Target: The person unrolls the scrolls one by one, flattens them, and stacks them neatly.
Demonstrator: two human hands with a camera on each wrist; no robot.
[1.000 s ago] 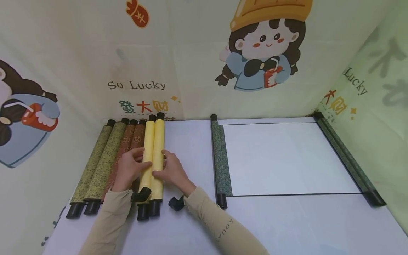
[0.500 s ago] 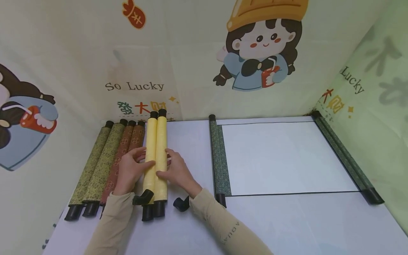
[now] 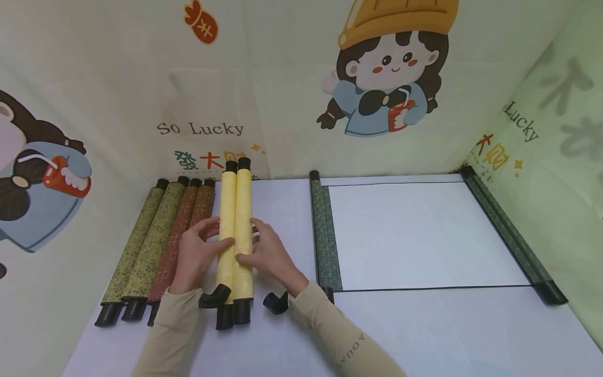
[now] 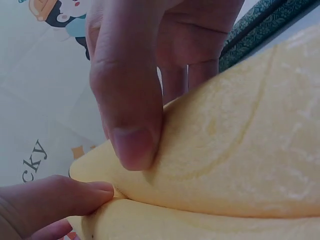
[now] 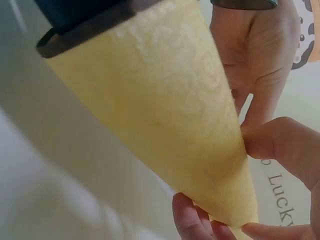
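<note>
A yellow scroll (image 3: pixel 243 220), its two rolls side by side with black end caps, is in both hands at the left middle of the head view. My left hand (image 3: pixel 195 256) grips the left roll, thumb on top and fingers around its far side. The right hand (image 3: pixel 270 256) holds the right roll the same way from the other side. In the left wrist view both thumbs press the yellow paper close to the seam between the rolls. The right wrist view has the yellow roll (image 5: pixel 150 100) large in front, partly hiding the left hand.
Left of the hands lie a brown-red patterned scroll (image 3: pixel 176 241) and an olive patterned scroll (image 3: pixel 149 251), each in two rolls. To the right a dark green scroll (image 3: pixel 325 235) lies unrolled, its white sheet (image 3: pixel 424 235) flat on the white table (image 3: pixel 447 335). A printed cloth (image 3: pixel 282 78) stands behind.
Both hands have carried the yellow scroll a short way right, away from the brown-red scroll, so a gap now shows between them. The other scrolls stay put.
</note>
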